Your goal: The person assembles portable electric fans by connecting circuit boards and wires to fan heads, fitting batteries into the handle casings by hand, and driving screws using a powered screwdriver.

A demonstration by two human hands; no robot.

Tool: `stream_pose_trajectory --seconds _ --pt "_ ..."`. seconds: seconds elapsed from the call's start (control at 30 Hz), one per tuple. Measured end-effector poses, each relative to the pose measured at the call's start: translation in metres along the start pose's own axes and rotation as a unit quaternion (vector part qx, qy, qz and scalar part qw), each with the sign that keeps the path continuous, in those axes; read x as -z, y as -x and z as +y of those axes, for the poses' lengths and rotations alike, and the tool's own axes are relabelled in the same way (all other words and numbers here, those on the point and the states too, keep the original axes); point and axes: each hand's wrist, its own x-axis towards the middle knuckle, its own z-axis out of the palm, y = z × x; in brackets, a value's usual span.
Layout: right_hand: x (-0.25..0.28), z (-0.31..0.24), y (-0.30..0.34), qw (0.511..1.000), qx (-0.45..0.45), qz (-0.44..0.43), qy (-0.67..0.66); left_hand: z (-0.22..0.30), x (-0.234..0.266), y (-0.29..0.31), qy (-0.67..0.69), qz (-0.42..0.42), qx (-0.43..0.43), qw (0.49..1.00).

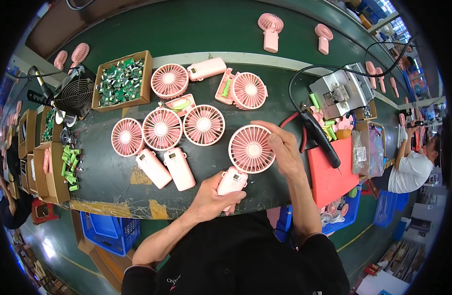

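Head view: at the left end of the dark green tabletop (103, 169), an open cardboard box (58, 172) stands beside a loose heap of green-wrapped cylindrical cells (71, 164). Toward the far left corner sits a black boxy unit (76, 93) with a round wire grille, then a shallow carton (121, 104) filled with flat green circuit boards (120, 82). Left of centre, ribbed round heads (162, 129) of pink plastic lie in a row, with two smooth oblong handles (179, 169) angling from below them toward the scuffed, tape-patched front edge.

The pink handheld fan (252, 149) is just right of centre, near the front edge. The left hand (213, 196) is closed around its rounded handle; the right hand (285, 147) grips the right rim of its slatted circular cage, thumb on the front. Farther right, a slim black powered screwdriver (320, 137) slants above a flat red slab (334, 172), with an angular bare-metal fixture (340, 93) behind, toward the far right corner.
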Motion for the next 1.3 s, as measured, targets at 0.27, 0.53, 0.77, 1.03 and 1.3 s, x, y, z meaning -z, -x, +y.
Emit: stream_pose_trajectory --seconds 0.27,0.53,0.77,1.03,1.3 --pt "0.002 -0.001 0.0 0.998 0.014 -0.026 -0.055 0.001 0.007 -0.002 0.137 -0.077 -0.019 0.987" --pt "-0.01 -0.009 -0.002 0.997 -0.003 -0.043 -0.057 -0.018 0.011 -0.004 0.294 -0.169 -0.001 0.941" --pt "-0.009 -0.006 -0.001 0.998 -0.011 -0.04 -0.049 -0.021 0.011 -0.004 0.321 -0.188 0.016 0.928" --pt "-0.004 -0.007 0.001 0.989 0.038 -0.032 -0.142 0.003 -0.003 0.003 0.123 -0.07 -0.042 0.989" --pt "-0.009 -0.012 -0.003 0.995 0.022 -0.016 -0.099 0.011 -0.001 0.011 0.009 -0.009 -0.07 0.997"
